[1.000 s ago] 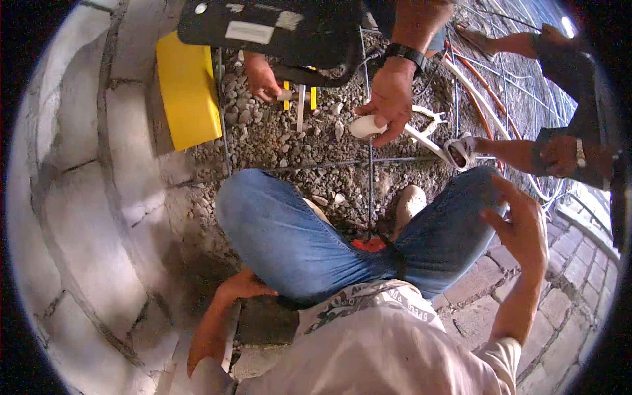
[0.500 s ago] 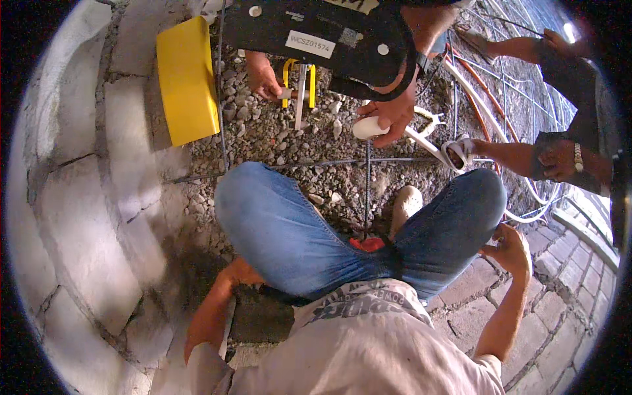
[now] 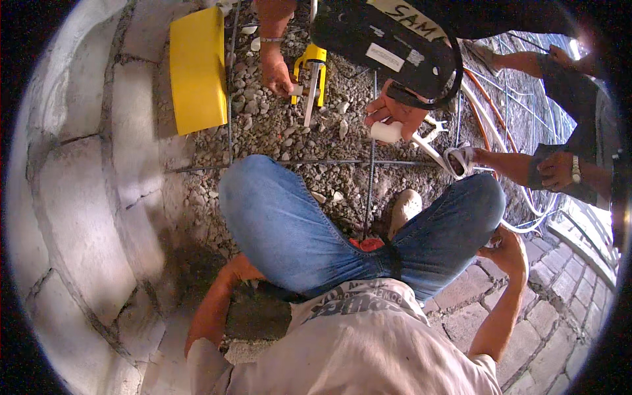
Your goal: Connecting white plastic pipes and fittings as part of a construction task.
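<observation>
My left hand (image 3: 245, 268) is low beside my bent left knee, mostly hidden under the thigh, so its fingers do not show. Against the outer side of my right knee, my right hand (image 3: 508, 254) has its fingers curled in by the jeans (image 3: 454, 230); anything inside them is hidden. Across from me, a co-worker's hand (image 3: 276, 74) grips a short pale pipe piece (image 3: 297, 89) at a yellow forked tool (image 3: 318, 69) with a pale flat bar. The co-worker's other hand (image 3: 398, 115) holds a thick white cylindrical piece (image 3: 387, 131).
A yellow curved panel (image 3: 197, 72) stands at the left by concrete blocks (image 3: 82, 184). Steel bars (image 3: 316, 162) cross the gravel (image 3: 260, 135). A black flat case (image 3: 375, 39) with labels overhangs the co-worker's hands. White tubing (image 3: 487, 112) and another person's legs (image 3: 507, 168) are at right.
The black case has moved right and tilted. The co-worker's hands, the yellow tool and the white piece have shifted slightly right in view. My own hands stay almost where they were.
</observation>
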`<state>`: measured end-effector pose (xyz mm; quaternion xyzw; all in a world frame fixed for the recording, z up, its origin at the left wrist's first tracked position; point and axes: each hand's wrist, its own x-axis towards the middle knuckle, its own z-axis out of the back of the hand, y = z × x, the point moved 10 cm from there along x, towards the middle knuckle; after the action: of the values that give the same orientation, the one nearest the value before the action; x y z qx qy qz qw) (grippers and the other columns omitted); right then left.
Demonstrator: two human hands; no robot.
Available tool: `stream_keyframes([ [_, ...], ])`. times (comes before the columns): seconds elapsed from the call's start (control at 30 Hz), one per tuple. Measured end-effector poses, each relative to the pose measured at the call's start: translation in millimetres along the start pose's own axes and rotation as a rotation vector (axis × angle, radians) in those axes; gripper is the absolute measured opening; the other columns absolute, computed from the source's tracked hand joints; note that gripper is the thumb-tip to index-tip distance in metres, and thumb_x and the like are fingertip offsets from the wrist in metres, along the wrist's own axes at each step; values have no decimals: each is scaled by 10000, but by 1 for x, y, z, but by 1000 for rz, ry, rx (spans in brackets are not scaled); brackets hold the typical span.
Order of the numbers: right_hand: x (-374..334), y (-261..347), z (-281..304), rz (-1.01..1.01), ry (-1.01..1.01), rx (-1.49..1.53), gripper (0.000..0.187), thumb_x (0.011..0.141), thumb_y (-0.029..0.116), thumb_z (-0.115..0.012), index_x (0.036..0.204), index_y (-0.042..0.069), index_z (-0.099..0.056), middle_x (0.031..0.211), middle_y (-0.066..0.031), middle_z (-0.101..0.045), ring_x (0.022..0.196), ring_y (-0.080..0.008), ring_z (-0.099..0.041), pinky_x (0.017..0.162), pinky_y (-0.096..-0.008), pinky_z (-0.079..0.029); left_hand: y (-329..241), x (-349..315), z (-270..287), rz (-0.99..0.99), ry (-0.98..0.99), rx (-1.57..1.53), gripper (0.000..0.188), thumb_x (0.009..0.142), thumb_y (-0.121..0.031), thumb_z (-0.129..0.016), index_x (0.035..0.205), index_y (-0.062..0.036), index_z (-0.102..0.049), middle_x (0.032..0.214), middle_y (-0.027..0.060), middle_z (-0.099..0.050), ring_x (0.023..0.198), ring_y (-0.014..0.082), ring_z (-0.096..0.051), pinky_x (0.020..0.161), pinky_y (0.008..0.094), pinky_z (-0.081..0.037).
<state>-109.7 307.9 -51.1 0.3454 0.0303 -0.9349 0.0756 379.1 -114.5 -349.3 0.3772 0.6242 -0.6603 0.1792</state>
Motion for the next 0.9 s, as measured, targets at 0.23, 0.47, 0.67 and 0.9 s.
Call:
stream_keyframes([
  [0.23,2,-5,-3,0,-4,7,585,572,341,-971,1028,59,-735,928,-122,-745,850,-307,-719,766,-424,-538,0,9,-8,-68,109,123,778,676,-431,-931,1318,-75,-674,1360,166,-667,1264,348,-606,1099,462,-463],
  [0.47,2,-1,-1,-16,16,-34,576,570,323,-971,1017,49,-731,931,-141,-748,874,-337,-725,767,-441,-541,-2,7,-4,-70,103,4,745,660,-387,-946,1293,-86,-697,1349,156,-678,1268,347,-606,1105,469,-458],
  [0.67,1,-5,-2,64,-26,53,468,592,141,-953,979,42,-711,788,-27,-637,705,-165,-548,685,-346,-484,1,9,-4,-144,88,128,740,680,-425,-920,1296,-82,-693,1349,168,-671,1282,353,-593,1115,481,-445],
  [0.9,2,-6,-2,32,-30,5,511,556,249,-962,948,40,-709,854,-96,-701,798,-273,-660,743,-400,-517,5,11,-3,-144,81,182,699,698,-423,-899,1281,-92,-699,1345,176,-669,1273,357,-596,1105,484,-449],
])
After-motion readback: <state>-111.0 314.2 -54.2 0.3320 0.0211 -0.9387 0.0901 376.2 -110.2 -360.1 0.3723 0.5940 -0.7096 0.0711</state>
